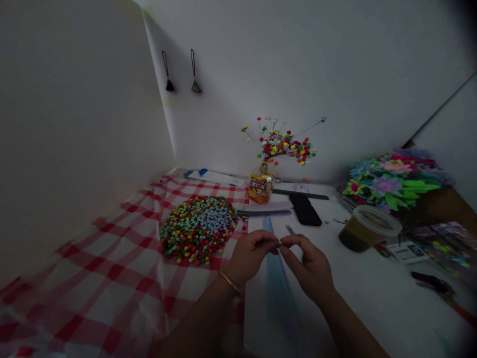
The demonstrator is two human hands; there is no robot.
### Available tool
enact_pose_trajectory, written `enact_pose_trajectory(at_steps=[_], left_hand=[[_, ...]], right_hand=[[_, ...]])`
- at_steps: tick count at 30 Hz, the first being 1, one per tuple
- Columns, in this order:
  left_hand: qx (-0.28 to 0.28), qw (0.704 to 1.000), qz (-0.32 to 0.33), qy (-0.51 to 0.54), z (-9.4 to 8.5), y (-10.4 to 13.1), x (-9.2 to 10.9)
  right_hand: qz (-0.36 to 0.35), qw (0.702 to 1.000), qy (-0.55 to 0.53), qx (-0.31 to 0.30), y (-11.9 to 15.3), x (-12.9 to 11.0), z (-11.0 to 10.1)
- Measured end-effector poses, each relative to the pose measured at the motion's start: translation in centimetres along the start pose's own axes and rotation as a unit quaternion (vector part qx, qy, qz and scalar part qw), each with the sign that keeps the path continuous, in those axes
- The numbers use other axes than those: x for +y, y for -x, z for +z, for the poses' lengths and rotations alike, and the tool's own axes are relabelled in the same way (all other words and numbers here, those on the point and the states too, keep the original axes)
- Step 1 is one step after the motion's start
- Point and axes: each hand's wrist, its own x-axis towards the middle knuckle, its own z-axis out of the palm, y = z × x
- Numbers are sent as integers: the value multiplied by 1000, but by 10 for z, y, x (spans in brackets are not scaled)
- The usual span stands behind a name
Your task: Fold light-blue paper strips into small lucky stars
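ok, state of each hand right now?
Left hand: closed, pinching a small piece, too small to identify.
Right hand: closed, fingertips pinched at the same piece; a silver-tipped tool shows behind it, possibly held too.

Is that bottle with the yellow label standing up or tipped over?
Standing up. The bottle rests on its base, and a colourful bunch rises from its top.

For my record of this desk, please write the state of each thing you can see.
Left hand: pinching tiny object
Right hand: seemingly pinching it too
Black phone: lying flat
Bottle: upright, holding decorated stems
Colorful pieces: heaped loosely
Two charms: hanging
Plastic tub: standing; lid unclear
Artificial flowers: bunched together
Dark-handled tool: lying down
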Motion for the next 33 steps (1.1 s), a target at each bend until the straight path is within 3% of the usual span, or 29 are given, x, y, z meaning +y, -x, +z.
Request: enact_pose_trajectory(at_steps=[3,6,10,16,22,29,33], left_hand=[[-3,995,28,-98,-2,1,-3],[-1,972,99,-213,-6,2,-5],[-28,954,140,-264,-7,4,-2],[14,987,72,-143,-2,7,3],[33,998,-5,-55,1,7,9],[11,1000,15,0,3,11,12],[-1,1000,25,3,1,11,14]], right_hand=[[14,999,39,-8,-1,3,0],[3,998,57,-31,-3,5,-1],[-1,995,71,-68,-4,2,-3],[112,991,-52,-49,-1,-3,-2],[82,995,19,-51,0,-8,-5],[118,989,-78,-41,1,-10,-5],[90,992,-73,-49,2,-9,-5]])
